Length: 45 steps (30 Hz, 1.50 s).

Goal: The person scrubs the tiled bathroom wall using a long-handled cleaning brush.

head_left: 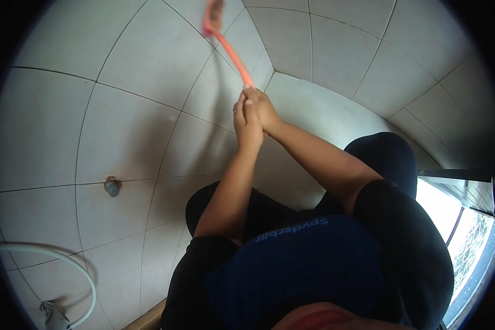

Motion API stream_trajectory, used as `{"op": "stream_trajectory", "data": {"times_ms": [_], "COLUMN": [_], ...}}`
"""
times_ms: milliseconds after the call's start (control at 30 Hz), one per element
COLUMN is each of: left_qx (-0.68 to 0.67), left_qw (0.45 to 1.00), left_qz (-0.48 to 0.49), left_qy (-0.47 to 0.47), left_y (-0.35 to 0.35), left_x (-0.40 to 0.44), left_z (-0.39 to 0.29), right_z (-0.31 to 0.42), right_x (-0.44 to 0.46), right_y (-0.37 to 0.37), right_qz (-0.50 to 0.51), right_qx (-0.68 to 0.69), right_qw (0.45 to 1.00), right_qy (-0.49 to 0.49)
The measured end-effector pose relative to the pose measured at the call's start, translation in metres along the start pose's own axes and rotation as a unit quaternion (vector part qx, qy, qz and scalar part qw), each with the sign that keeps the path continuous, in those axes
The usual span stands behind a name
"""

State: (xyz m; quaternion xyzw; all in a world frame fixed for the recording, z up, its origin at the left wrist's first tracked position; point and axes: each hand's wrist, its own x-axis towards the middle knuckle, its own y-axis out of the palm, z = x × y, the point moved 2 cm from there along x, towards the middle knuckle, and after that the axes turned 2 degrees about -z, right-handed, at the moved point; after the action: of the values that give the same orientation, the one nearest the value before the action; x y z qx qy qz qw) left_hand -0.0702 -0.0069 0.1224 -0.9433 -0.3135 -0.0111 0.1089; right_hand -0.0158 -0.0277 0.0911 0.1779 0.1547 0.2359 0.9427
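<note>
Both of my hands are wrapped around the handle of a long orange scrub brush (235,58). My left hand (248,118) is closed at the lower end of the handle. Pressed against it, my right hand (265,111) grips the handle too, its fingers partly hidden by the left. The brush head is at the top edge of the view, blurred and partly cut off, against or close to the white tiled wall (132,49); I cannot tell whether it touches.
A grey capped pipe fitting (112,187) sticks out of the tiles on the left. Below it, a pale hose (88,278) curves to a metal tap (54,314). More tiles (346,33) meet at a corner ahead. A bright window (467,236) is at the right.
</note>
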Motion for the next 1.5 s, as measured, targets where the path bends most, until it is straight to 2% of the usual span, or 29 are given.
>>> {"op": "stream_trajectory", "data": {"times_ms": [33,100,167,200,233,300,367,433,467,500,600,633,667,700,767,800,867,900,967,1100,1167,1200,1267,1300,1333,1367,1500], "left_qx": [-0.007,-0.013,0.037,0.056,0.054,0.045,0.050,-0.048,-0.010,-0.012,-0.042,-0.030,-0.017,-0.018,-0.021,-0.022,-0.052,-0.055,-0.157,-0.209,-0.190,-0.194,-0.174,-0.180,-0.124,-0.070,-0.078], "left_qw": [1.000,0.999,0.988,0.975,0.975,0.961,0.967,0.985,0.999,0.999,0.998,0.998,0.993,0.993,0.950,0.950,0.905,0.906,0.927,0.920,0.948,0.947,0.952,0.952,0.962,0.969,0.972], "left_qz": [0.002,0.003,0.084,0.072,0.071,0.094,0.076,0.039,-0.007,-0.007,-0.034,0.006,0.047,0.046,0.099,0.097,0.114,0.113,0.132,0.094,0.035,0.037,0.026,0.028,0.025,0.022,0.008], "left_qy": [0.018,0.037,-0.126,-0.204,-0.202,-0.258,-0.239,-0.163,-0.044,-0.043,0.013,-0.050,-0.110,-0.104,-0.296,-0.296,-0.406,-0.405,-0.313,-0.318,-0.252,-0.253,-0.250,-0.246,-0.242,-0.236,-0.220], "left_y": [-0.001,-0.005,-0.005,-0.001,0.002,0.003,-0.003,-0.006,-0.009,-0.007,-0.005,-0.005,-0.005,-0.005,-0.001,-0.001,-0.002,-0.002,0.001,0.003,0.001,0.001,-0.001,-0.002,-0.004,-0.004,-0.001], "left_x": [-0.001,0.000,0.009,-0.001,-0.001,-0.002,-0.001,0.002,0.011,0.010,0.003,0.006,0.009,0.009,0.002,0.002,-0.005,-0.003,0.006,0.005,0.002,-0.001,-0.005,-0.008,-0.012,-0.015,-0.030], "left_z": [-0.007,0.000,0.051,0.047,0.054,0.070,0.059,0.014,0.025,0.016,-0.005,0.018,0.041,0.063,0.106,0.107,0.115,0.118,0.119,0.093,0.097,0.098,0.096,0.091,0.086,0.081,0.057], "right_z": [0.008,-0.020,-0.051,-0.059,-0.074,-0.107,-0.065,-0.026,-0.013,0.002,-0.004,-0.021,-0.049,-0.074,-0.100,-0.101,-0.105,-0.102,-0.092,-0.073,-0.076,-0.070,-0.051,-0.053,-0.051,-0.045,-0.022], "right_x": [0.000,0.009,0.016,0.007,0.013,0.020,0.010,0.006,0.008,0.008,0.008,0.015,0.020,0.023,0.016,0.012,0.005,0.004,0.006,0.005,0.002,-0.002,-0.010,-0.011,-0.010,-0.009,-0.005], "right_y": [0.004,-0.001,-0.022,-0.025,-0.030,-0.036,-0.025,-0.011,-0.004,0.004,0.002,-0.004,-0.016,-0.028,-0.037,-0.043,-0.049,-0.048,-0.044,-0.040,-0.036,-0.039,-0.041,-0.040,-0.042,-0.045,-0.033], "right_qz": [0.023,0.037,-0.041,-0.063,-0.062,-0.099,-0.064,-0.029,0.002,0.035,-0.001,-0.019,-0.028,-0.036,-0.079,-0.077,-0.012,-0.011,0.002,0.040,0.058,0.055,0.137,0.135,0.046,-0.044,-0.018], "right_qx": [-0.031,-0.002,-0.090,-0.051,-0.053,-0.038,-0.050,-0.064,-0.050,-0.036,-0.035,-0.021,-0.024,-0.029,0.075,0.074,0.038,0.035,0.086,0.031,0.104,0.100,-0.124,-0.129,-0.235,-0.336,-0.321], "right_qw": [0.998,0.998,0.995,0.992,0.992,0.979,0.986,0.992,0.998,0.998,0.998,0.998,0.999,0.998,0.978,0.978,0.975,0.976,0.976,0.977,0.968,0.969,0.954,0.954,0.959,0.939,0.947], "right_qy": [-0.056,-0.044,-0.017,0.101,0.099,0.176,0.144,0.106,0.033,-0.040,-0.048,-0.050,0.000,0.050,0.177,0.177,0.216,0.216,0.202,0.208,0.220,0.219,0.236,0.233,0.152,0.064,0.030]}}
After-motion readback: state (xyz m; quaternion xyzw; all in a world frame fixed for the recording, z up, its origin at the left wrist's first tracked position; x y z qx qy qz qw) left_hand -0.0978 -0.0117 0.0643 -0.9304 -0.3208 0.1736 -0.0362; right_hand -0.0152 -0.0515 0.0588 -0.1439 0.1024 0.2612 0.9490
